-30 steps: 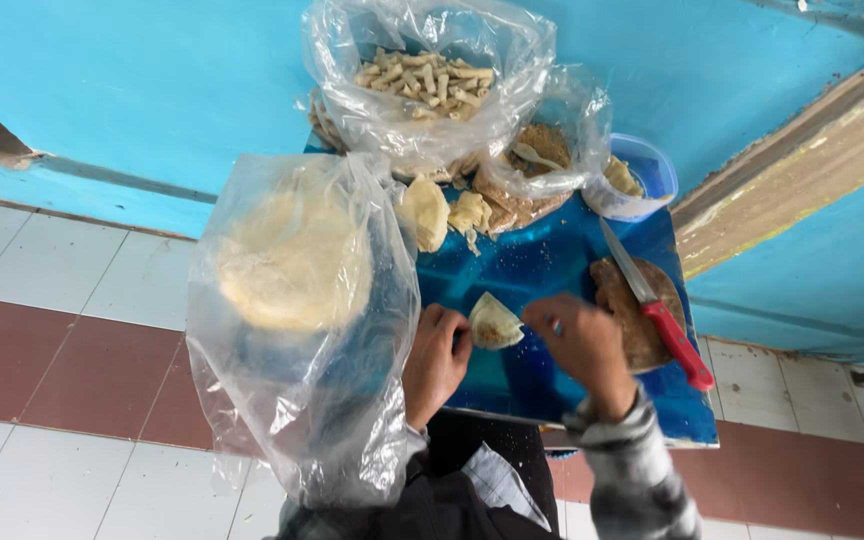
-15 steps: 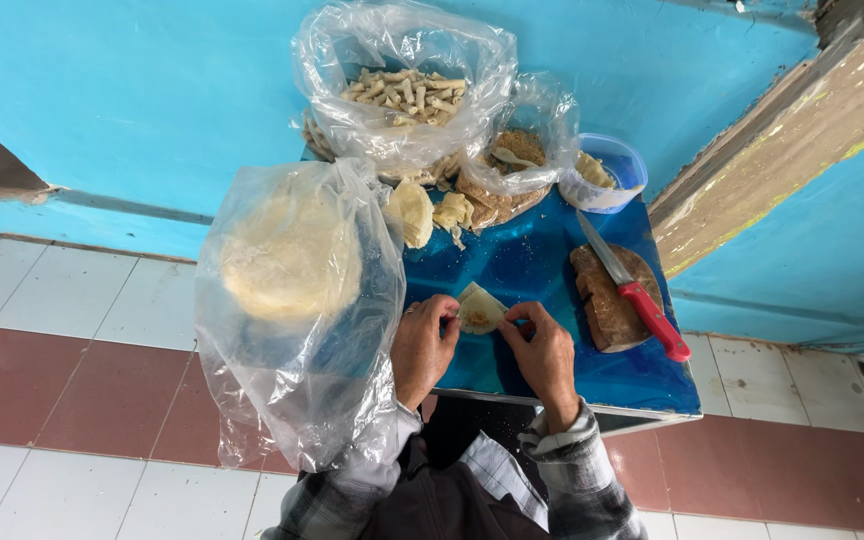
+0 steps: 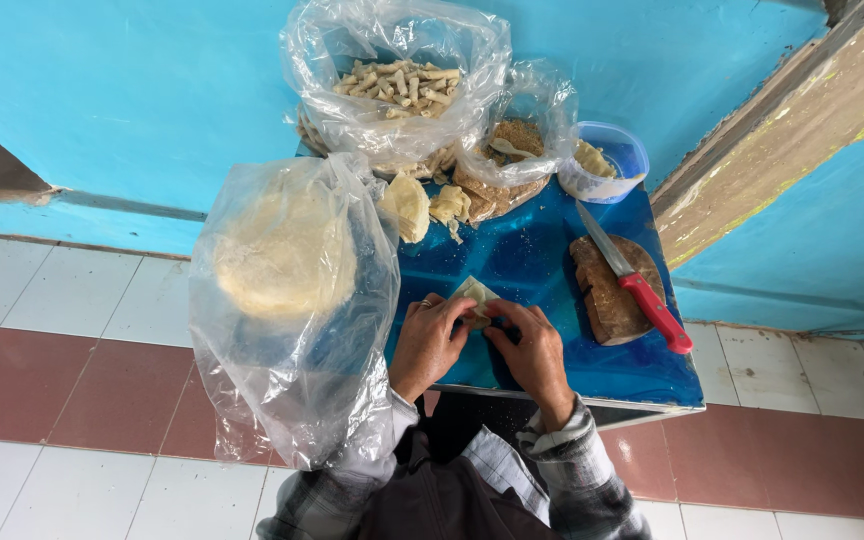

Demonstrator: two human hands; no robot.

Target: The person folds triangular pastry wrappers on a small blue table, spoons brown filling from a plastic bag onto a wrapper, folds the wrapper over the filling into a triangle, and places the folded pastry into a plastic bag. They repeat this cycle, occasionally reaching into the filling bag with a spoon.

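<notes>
Both hands meet over the near part of the blue table (image 3: pixel 552 350): the left hand (image 3: pixel 430 338) and right hand (image 3: pixel 530 347) pinch a small pale dough wrapper (image 3: pixel 474 292) between their fingertips. To the table's left hangs a clear bag of flat dough sheets (image 3: pixel 287 255). At its right lies a red-handled knife (image 3: pixel 642 285) across a wooden board (image 3: pixel 607 300). At its far edge sits a bag of rolled pastries (image 3: pixel 397 85).

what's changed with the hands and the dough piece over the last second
Both hands, left hand and right hand, have drawn together over the small pale folded dough wrapper, now pinched from both sides. The red-handled knife on the brown wooden board and the clear plastic bags stayed put.
</notes>
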